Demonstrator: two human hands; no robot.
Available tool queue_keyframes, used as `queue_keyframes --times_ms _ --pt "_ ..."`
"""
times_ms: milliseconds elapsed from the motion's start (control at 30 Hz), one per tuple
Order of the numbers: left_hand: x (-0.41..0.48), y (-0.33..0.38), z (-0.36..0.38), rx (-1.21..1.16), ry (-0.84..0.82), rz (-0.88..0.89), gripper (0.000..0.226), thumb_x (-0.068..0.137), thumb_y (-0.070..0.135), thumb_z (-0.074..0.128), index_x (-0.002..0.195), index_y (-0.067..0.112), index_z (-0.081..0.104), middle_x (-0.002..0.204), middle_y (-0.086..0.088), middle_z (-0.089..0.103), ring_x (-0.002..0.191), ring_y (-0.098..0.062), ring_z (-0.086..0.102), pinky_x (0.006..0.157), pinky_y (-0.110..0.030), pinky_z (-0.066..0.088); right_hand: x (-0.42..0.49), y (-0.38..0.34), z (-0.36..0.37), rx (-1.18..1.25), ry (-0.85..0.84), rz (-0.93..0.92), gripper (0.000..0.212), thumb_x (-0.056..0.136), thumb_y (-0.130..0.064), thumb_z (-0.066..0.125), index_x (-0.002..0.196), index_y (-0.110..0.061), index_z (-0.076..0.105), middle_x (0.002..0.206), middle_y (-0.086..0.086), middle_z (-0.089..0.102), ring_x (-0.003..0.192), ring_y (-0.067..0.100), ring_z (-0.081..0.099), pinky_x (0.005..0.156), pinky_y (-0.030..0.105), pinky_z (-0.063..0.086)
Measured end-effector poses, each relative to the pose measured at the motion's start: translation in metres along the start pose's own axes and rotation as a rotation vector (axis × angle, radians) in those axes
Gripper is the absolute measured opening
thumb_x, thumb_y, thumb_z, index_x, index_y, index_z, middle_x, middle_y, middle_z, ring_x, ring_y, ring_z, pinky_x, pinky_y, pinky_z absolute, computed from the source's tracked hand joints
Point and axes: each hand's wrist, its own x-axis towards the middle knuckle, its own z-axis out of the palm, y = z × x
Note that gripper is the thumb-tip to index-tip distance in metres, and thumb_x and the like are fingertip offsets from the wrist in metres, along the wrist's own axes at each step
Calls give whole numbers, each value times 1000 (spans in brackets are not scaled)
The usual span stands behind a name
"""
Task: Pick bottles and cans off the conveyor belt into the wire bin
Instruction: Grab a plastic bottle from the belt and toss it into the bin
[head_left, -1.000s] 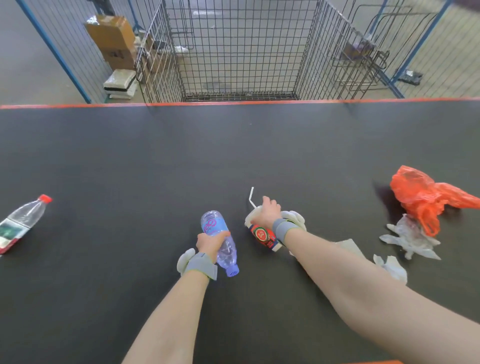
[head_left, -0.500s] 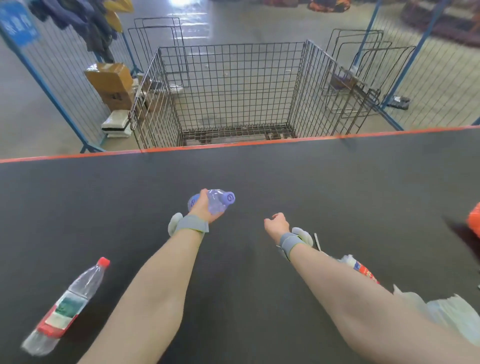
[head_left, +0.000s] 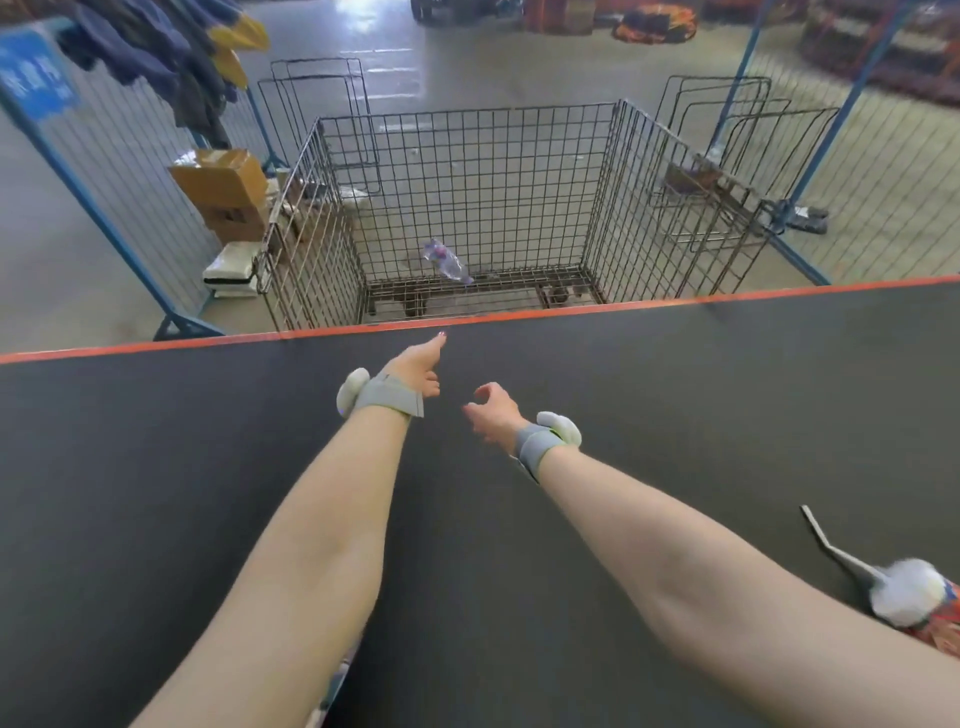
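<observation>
Black rubbery conveyor belt (head_left: 156, 467) fills the lower half of the view, bordered along its far side by a thin orange edge strip (head_left: 727, 296). Just beyond that strip stands the large square grey wire bin (head_left: 332, 260), open at the top, on a concrete floor. Blue-framed mesh fence panels (head_left: 104, 218) stand on either side of it, and a brown cardboard box (head_left: 223, 187) rests against the bin's left wall.

Two bare forearms reach out over the belt towards the bin. At the lower right edge a white paper cup with a red printed band (head_left: 904, 592) lies on its side on the belt, its pale straw (head_left: 821, 535) pointing away from the person.

The small clear plastic bottle with a purple label (head_left: 447, 262) is inside the wire bin, low down near the front wall, tilted and blurred. Whether it touches the bin floor cannot be told.

The left hand (head_left: 415, 366) hovers close to the orange strip. One digit is stretched forward, the others are loosely folded under, and it grasps nothing. The right hand (head_left: 493, 410) hangs over the belt just beside it, fingers loosely curved and apart from the thumb, also empty. Each wrist carries a grey strap, the left wristband (head_left: 387, 397) and the right wristband (head_left: 535, 441), with a white rounded pod attached.
</observation>
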Motion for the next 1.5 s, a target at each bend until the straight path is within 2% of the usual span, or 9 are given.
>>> queue_keyframes --times_ms 67,433,767,933,1033,1133,1267,1367,1500 --pt "-7 -23 -10 -20 28 -19 74 97 46 45 152 8 15 139 -25 39 127 -34 44 107 -37 34 -14 13 8 -49 -95 74 46 91 -28 55 132 -14 41 109 6 56 88 22 55 67 33 49" --pt "-78 -168 16 46 69 -235 65 98 46 44 150 13 22 148 -18 38 136 -30 39 108 -48 37 -158 145 15 -95 -336 628 108 75 -54 74 152 -9 14 154 20 25 136 43 35 95 61 45" --pt "-109 -229 50 10 76 -263 57 101 37 40 148 10 24 146 -18 42 134 -29 43 107 -47 39 -186 193 45 -180 -57 440 106 80 -31 76 152 -11 0 150 16 25 140 33 28 115 41 28" --pt "-112 -232 49 -13 64 -253 57 101 36 41 147 8 23 140 -16 48 128 -29 49 99 -44 42 -167 182 48 357 -68 558 119 53 -39 74 147 -23 3 138 13 41 121 35 52 89 56 52" --pt "-111 -226 41 -29 80 -239 56 101 34 41 148 10 22 140 -15 49 128 -28 49 98 -44 42 -169 171 39 547 -65 582 120 66 -37 73 149 -31 -14 141 12 39 112 37 59 76 60 54" --pt "-108 -217 31 -68 118 -221 54 102 33 37 149 9 22 143 -16 45 131 -29 46 103 -45 39 -155 143 21 607 -47 545 118 80 -37 71 146 -37 -26 150 11 29 115 38 57 75 53 55" --pt "-99 -202 9 -172 208 -191 53 104 37 26 149 9 21 145 -18 43 132 -30 44 109 -47 37 -39 70 -9 681 -4 259 140 48 -69 76 142 -44 -24 157 8 21 128 38 46 93 60 46" --pt "-96 -191 2 -208 248 -170 54 104 38 24 149 9 23 143 -18 45 131 -30 46 109 -46 37 -61 -47 -55 836 -42 73 119 68 -76 61 146 -42 -22 160 -2 6 128 42 46 77 56 55" --pt "-100 -186 6 -195 204 -175 55 103 40 26 148 8 25 140 -17 49 128 -29 50 104 -46 39 -79 -79 -58 825 -121 -54 88 91 -62 46 151 -38 -14 162 0 5 139 39 33 109 44 39"
